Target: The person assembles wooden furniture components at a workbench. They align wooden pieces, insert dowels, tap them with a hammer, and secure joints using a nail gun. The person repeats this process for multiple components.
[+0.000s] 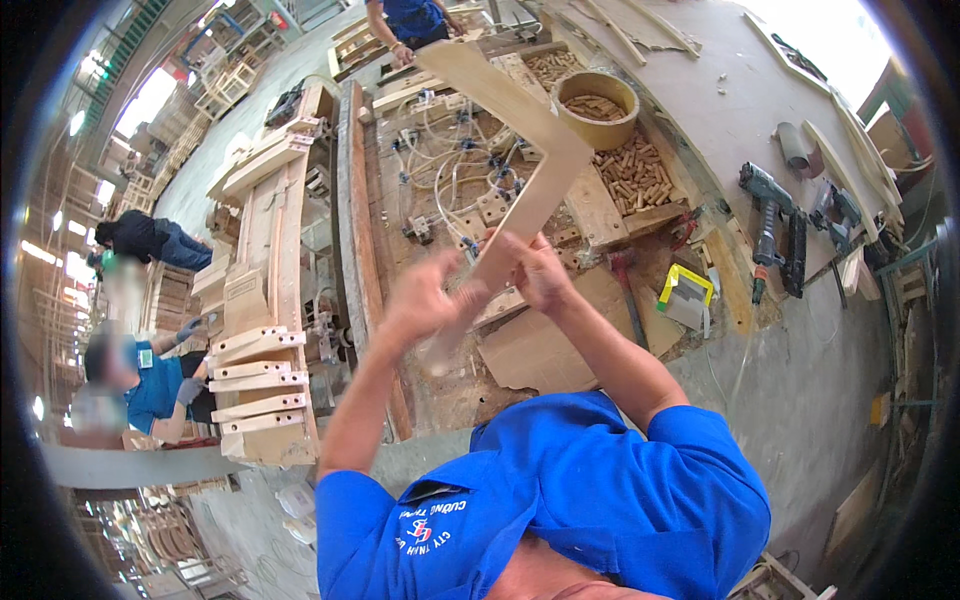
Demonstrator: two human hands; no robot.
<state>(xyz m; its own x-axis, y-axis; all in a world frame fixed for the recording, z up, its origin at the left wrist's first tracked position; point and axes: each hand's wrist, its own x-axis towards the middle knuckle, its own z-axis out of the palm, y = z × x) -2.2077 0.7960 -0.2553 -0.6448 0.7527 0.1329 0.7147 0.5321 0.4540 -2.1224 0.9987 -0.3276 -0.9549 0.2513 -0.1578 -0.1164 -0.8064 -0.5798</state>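
Observation:
A bent, angular wooden piece point(520, 190) slants up and away over the workbench. My right hand point(540, 277) is closed around its lower arm. Close to the piece's near end, my left hand point(428, 303) is slightly blurred, its fingers apart and the thumb toward the wood. Whether it touches the wood I cannot tell. Beneath and beyond lies a jig of small fittings with pale air hoses point(450, 165). Right of the jig, wooden dowels point(632, 178) are heaped in a wooden tray, and more fill a round tan tub point(600, 112).
A hammer point(628, 295) and a yellow-edged box point(686, 295) lie right of my hands. Power tools point(772, 215) rest farther right. Drilled wooden parts point(260, 380) are stacked on the left, beside a seated person point(160, 390). Another person point(410, 20) stands at the bench's far end.

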